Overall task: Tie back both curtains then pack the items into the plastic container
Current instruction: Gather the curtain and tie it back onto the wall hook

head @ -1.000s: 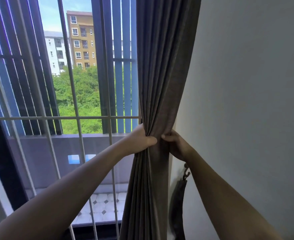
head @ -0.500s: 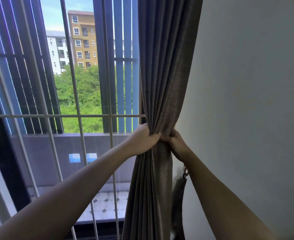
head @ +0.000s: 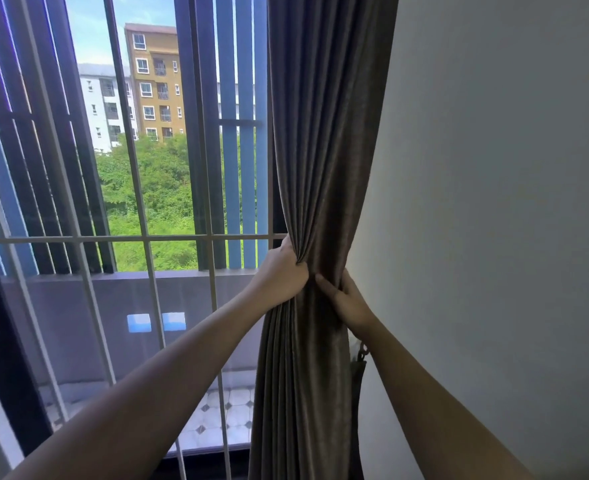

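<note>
Left hand [head: 282,275] closed in a fist around gathered folds of brown curtain [head: 324,150], gripping from window side, knuckles toward camera. Right hand [head: 346,299] clamped on same bunch from wall side, thumb laid across front of fabric, fingers wrapped behind and out of sight. Hands nearly touching across pinched waist of cloth, left slightly higher than right. Both forearms bare, reaching up from lower edge of view.

Curtain hanging from above frame, drawn hard against right side of window, cinched narrow at grip and flaring into loose pleats below, running down past bottom of view. Edge of fabric touching grey wall [head: 493,202] on right.

Dark tieback strap [head: 358,372] dangling against wall just below right wrist, hung from small metal hook or ring [head: 363,351]; not around curtain. Exact fastening too small to make out.

White window grille [head: 140,239] left of curtain, one horizontal bar level with left hand. Beyond glass: blue vertical louvres [head: 237,133], balcony parapet, tiled balcony floor [head: 223,417], green trees [head: 154,188], ochre apartment block [head: 156,81] with white block beside it.

Plastic container and items to pack not in view.
</note>
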